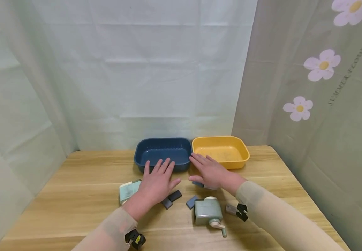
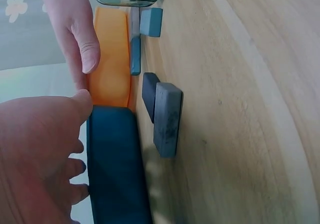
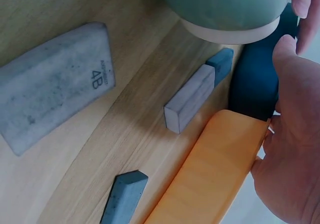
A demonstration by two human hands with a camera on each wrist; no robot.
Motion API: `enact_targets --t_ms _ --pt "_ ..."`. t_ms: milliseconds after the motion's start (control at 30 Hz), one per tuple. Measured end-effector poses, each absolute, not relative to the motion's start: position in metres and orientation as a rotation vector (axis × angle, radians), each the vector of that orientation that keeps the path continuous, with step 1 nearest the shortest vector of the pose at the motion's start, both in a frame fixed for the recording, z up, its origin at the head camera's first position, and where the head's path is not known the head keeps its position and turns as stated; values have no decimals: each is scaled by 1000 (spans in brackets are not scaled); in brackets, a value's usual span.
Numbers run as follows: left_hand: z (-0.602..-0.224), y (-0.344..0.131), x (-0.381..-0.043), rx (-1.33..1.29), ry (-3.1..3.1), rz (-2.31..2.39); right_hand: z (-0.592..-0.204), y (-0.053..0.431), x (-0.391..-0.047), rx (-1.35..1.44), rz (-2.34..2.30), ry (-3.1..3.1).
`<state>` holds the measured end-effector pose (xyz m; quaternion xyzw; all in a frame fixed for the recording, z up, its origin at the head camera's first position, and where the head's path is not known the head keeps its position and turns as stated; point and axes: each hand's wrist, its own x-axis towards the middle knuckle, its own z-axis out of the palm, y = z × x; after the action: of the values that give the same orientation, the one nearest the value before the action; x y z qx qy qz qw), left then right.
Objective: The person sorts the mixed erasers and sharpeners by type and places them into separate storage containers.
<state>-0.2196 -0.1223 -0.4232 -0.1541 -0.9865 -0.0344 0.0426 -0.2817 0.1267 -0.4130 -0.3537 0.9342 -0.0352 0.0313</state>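
Observation:
My left hand (image 1: 156,183) is spread, palm down, its fingertips overlapping the front rim of the blue basin (image 1: 140,164). With fingers straight, my right hand (image 1: 210,171) reaches to where that basin meets the yellow basin (image 1: 242,164). Neither hand holds anything. Below the left hand lie two dark erasers (image 1: 175,195), which overlap in the left wrist view. A blue eraser (image 1: 197,183) and a pale eraser (image 3: 190,99) lie end to end under the right hand. Nearer me stands a grey-green crank pencil sharpener (image 1: 207,211); a light blue sharpener (image 1: 127,191) is partly hidden behind the left hand.
Another blue eraser (image 1: 191,202) lies left of the grey-green sharpener. A grey eraser marked 4B (image 3: 55,84) is to its right, by the right wrist strap (image 1: 242,212). Pale curtains (image 1: 156,87) close off the wooden table (image 1: 90,174) at the back and sides.

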Motion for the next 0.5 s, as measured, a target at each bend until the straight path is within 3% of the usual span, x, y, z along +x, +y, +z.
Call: enact_targets --t_ms 500 --pt "-414 -151 -205 -465 -2945 -59 -412 127 -281 -1096 -91 2881"
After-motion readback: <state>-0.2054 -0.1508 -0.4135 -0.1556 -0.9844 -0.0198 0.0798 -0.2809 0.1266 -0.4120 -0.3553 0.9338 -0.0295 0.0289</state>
